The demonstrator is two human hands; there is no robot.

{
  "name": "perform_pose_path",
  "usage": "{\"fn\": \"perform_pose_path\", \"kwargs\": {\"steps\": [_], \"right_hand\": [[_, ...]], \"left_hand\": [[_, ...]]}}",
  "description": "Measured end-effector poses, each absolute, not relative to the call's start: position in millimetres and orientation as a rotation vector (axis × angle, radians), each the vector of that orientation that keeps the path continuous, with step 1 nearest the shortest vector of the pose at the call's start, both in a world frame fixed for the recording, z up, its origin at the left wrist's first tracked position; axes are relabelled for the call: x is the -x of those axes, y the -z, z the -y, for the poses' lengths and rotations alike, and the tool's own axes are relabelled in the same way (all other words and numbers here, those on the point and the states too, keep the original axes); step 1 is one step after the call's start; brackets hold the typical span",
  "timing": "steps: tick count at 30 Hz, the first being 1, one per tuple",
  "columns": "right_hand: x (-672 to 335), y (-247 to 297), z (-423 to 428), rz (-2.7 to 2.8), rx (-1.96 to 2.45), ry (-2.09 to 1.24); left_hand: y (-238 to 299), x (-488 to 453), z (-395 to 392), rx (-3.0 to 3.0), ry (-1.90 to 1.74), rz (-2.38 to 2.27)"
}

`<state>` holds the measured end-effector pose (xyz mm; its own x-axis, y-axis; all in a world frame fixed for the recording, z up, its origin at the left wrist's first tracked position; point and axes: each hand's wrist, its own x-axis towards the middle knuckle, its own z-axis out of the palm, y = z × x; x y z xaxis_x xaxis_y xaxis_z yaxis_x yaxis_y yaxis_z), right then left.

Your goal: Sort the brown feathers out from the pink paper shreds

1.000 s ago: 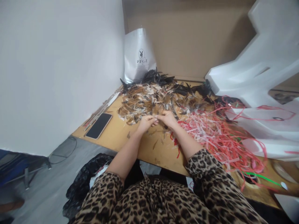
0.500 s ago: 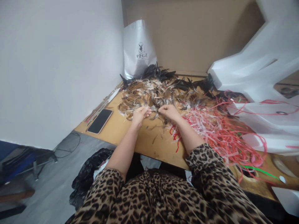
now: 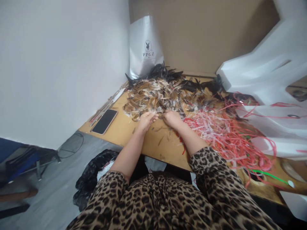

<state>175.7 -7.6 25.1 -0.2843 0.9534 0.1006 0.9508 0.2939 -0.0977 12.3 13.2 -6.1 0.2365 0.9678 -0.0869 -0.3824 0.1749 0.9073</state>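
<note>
At the near edge of a heap of brown and white feathers (image 3: 146, 92), my left hand (image 3: 146, 122) is closed in a pinch, thumb and forefinger together. A pale wisp shows at its fingertips, too blurred to name. My right hand (image 3: 172, 118) is curled closed a short way to the right, its back towards me. Whatever it may hold is hidden. Both hands are apart, low over the wooden table (image 3: 153, 147). A few loose dark bits of feather lie between them and the table's front edge.
A phone (image 3: 105, 121) lies at the left. Tangled red and pink ribbons (image 3: 230, 140) spread on the right, beside white sheet-like pieces (image 3: 259, 70). Black feathers (image 3: 165, 72) lie at the back before a white bag (image 3: 146, 44). A black plastic bag (image 3: 96, 169) sits below.
The view has shifted slightly. Against the table, both hands have come a little nearer to me, and the right hand has moved slightly left, its fingers more curled under.
</note>
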Motion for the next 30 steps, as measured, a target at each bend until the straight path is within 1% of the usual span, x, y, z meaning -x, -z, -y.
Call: {"fn": "perform_pose_path", "kwargs": {"steps": [3,5,9,11,13,19,30], "right_hand": [[-182.0,-20.4,1.1,2.184,1.719,-0.194],[-186.6,-19.4,-3.4,1.904,1.621,-0.457],[-190.2,-22.4,-8.4,1.287,1.354,-1.112],[-188.5,-24.7,-8.2,1.109,1.189,-1.320],[-185.1,-26.6,-6.6,1.014,1.061,-1.420],[-170.9,-27.2,0.1,1.056,0.973,-1.454],[-159.7,-24.5,3.3,1.291,0.980,-1.185]], "left_hand": [[6.0,-12.8,-12.6,-0.891,-1.116,-0.818],[6.0,-12.7,-12.4,-0.881,-1.109,-0.839],[4.9,-13.2,-11.6,-0.876,-1.074,-0.842],[3.6,-13.9,-10.4,-0.873,-1.056,-0.823],[2.3,-14.7,-8.9,-0.865,-1.034,-0.797],[1.5,-16.3,-6.2,-0.779,-0.932,-0.713],[-3.6,-13.0,-3.9,-0.536,-0.782,-0.585]]}}
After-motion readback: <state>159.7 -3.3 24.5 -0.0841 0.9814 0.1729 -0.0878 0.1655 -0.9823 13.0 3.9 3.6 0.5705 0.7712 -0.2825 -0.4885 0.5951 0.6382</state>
